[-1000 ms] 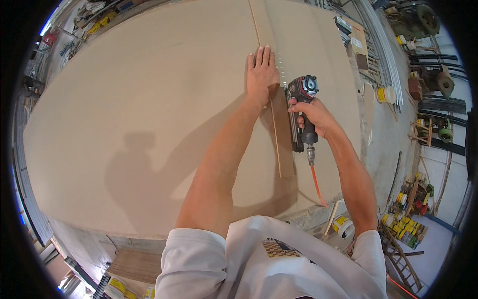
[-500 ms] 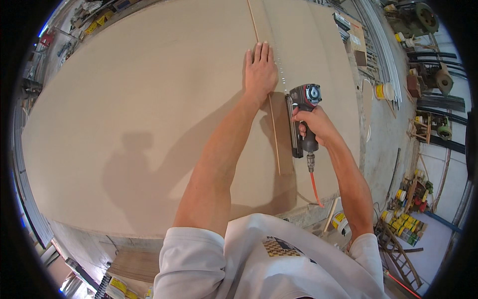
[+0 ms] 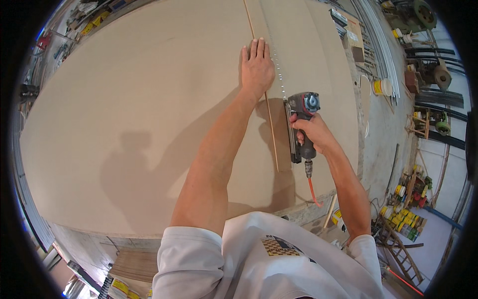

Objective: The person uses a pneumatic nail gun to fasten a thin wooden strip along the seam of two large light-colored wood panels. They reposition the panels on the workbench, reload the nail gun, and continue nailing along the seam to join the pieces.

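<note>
My left hand [image 3: 257, 74] lies flat on a thin, narrow wooden strip [image 3: 272, 132] with its fingers stretched forward. The strip runs lengthwise over a large beige board [image 3: 124, 74]. To its right, my right hand [image 3: 312, 132] wraps round the grip of a black and grey air nail gun [image 3: 303, 103]. The gun's long magazine points back toward me, and its nose is down at the board; whether it touches cannot be made out. An orange air hose [image 3: 313, 192] leads from the handle's end. A dotted row of shiny fasteners [image 3: 280, 74] runs ahead of the nose.
Boxes [image 3: 354, 42] sit at the board's far right edge. Beyond it on the floor are long metal bars [image 3: 386, 50], a white and yellow bucket [image 3: 382, 87] and several machines [image 3: 441, 74]. A wooden ladder [image 3: 406, 261] and yellow-labelled containers [image 3: 401, 222] stand at the lower right.
The nail gun and my right hand have come a little toward me along the row of fasteners. My left hand stays flat on the strip. The whole view has shifted slightly.
</note>
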